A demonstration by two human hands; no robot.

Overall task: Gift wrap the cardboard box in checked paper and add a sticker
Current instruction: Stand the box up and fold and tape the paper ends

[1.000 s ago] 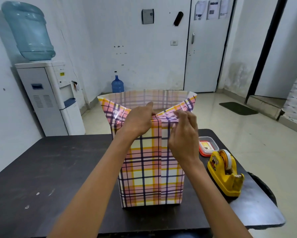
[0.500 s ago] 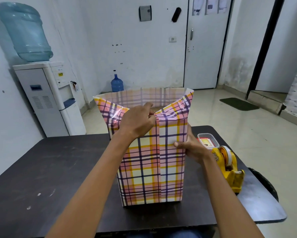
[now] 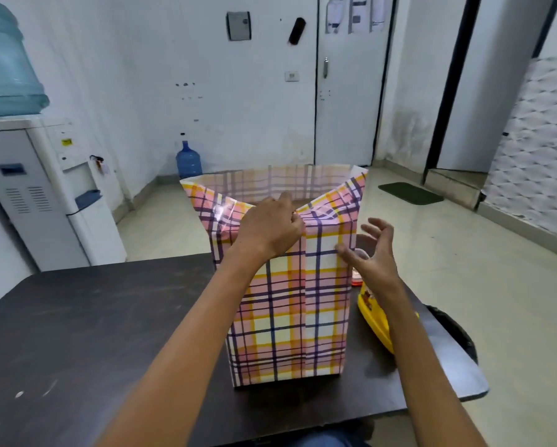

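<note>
Your right hand [image 3: 372, 253] is coming off the right side of the wrapped box, where it was holding a moment ago. Its fingers [image 3: 376, 224] are spreading wide now and holding nothing, and only the thumb tip is staying close to the paper's right edge. Your left hand [image 3: 270, 229] is staying at the top middle, with its fingers [image 3: 294, 221] curling down on the checked paper [image 3: 290, 301] and keeping the fold pushed in. The cardboard box is standing tall in the middle of the frame on the dark desk [image 3: 77, 317], hiding under the paper. I think this means one hand is now free to fetch tape, because the top flaps are still sticking up and open at the back and the sides. No sticker is showing on the paper yet. The yellow tape holder [image 3: 375, 317] is sitting at the lower right, just beside the box and partly under your right arm. A small tub [image 3: 356, 279] is peeking out behind that hand. A water cooler [image 3: 45, 188] is standing at the left, and a blue bottle [image 3: 189, 162] is sitting on the floor past the desk. Nothing is blocking your way to the tape, but the fold may be springing up if your left hand is letting go.
</note>
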